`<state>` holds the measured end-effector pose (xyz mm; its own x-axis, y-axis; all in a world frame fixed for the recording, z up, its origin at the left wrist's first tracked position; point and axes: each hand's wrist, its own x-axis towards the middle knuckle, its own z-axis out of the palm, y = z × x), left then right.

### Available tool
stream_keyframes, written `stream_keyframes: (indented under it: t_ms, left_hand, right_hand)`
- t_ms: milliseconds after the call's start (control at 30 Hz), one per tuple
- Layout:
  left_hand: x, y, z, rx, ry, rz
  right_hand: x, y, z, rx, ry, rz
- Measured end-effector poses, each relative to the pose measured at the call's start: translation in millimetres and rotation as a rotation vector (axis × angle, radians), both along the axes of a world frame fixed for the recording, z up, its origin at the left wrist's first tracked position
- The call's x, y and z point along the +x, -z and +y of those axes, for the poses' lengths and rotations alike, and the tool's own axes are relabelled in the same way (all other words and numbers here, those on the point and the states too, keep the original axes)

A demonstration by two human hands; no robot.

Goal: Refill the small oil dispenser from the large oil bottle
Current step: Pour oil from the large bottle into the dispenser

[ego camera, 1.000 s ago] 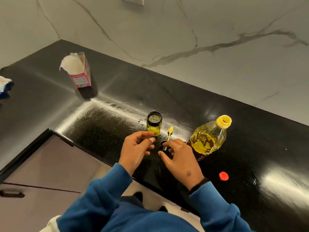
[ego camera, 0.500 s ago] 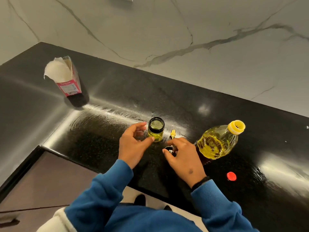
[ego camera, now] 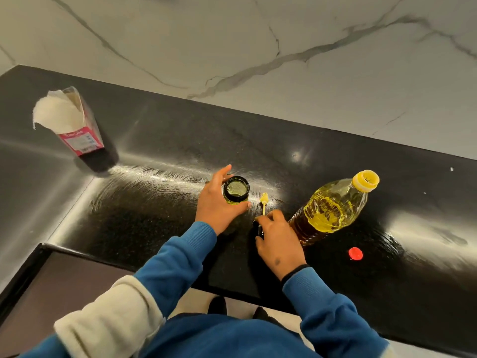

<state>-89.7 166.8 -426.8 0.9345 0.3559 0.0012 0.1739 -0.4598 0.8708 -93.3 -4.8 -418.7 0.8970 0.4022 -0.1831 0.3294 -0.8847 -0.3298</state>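
On the black counter (ego camera: 160,156), the small jar (ego camera: 236,189) stood with the left hand (ego camera: 219,205) wrapped round its nine o'clock side. At its three o'clock lay a yellow brush (ego camera: 264,200), held by the right hand (ego camera: 278,239), then the oil bottle (ego camera: 333,208). Twelve o'clock stayed bare to the wall (ego camera: 232,47). A tissue carton (ego camera: 74,130) stood far off at ten o'clock, a red cap (ego camera: 355,253) at four o'clock.

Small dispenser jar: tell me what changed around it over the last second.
The left hand moved forward from beside the right hand and now grips the open small dispenser jar. The right hand keeps holding the brush lid. The large oil bottle and red cap stayed put.
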Motion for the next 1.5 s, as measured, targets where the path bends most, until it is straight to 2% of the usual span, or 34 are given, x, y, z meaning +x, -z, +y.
stream_keyframes:
  t_ms: [467, 600, 733, 833, 933, 1067, 1300, 1400, 1500]
  left_hand:
    - [-6.1, -6.9, 8.4, 0.053, -0.01, 0.032]
    - [-9.7, -14.2, 7.2, 0.05, 0.013, 0.016]
    - [-21.1, -42.1, -9.9, 0.038, 0.047, -0.135]
    - [-30.5, -64.2, -33.2, -0.06, 0.049, -0.293]
    - [-29.4, -80.4, -57.8, -0.17, 0.11, -0.346]
    - [-16.8, -83.0, -87.8, -0.199, 0.231, -0.296]
    - [-0.6, -73.2, -126.4, -0.153, 0.31, -0.21]
    - [1.2, -65.0, -136.1, -0.143, 0.308, -0.129]
    - [-0.2, -55.8, -142.0, -0.117, 0.26, -0.077]
  right_hand:
    - [13.5, 3.3, 7.3, -0.008, -0.027, -0.002]
    - [5.9, -8.8, 3.9, -0.021, -0.006, -0.064]
    - [-11.0, -28.6, -12.1, 0.089, 0.043, -0.162]
    - [-26.8, -39.8, -30.6, 0.233, 0.116, -0.251]
    - [-34.5, -45.2, -49.9, 0.326, 0.225, -0.3]
    - [-34.7, -40.6, -78.2, 0.343, 0.384, -0.237]
    - [-21.1, -30.6, -122.2, 0.289, 0.574, -0.115]
    - [-9.5, -24.4, -132.6, 0.354, 0.548, -0.127]
    - [1.4, -19.3, -132.9, 0.522, 0.437, -0.096]
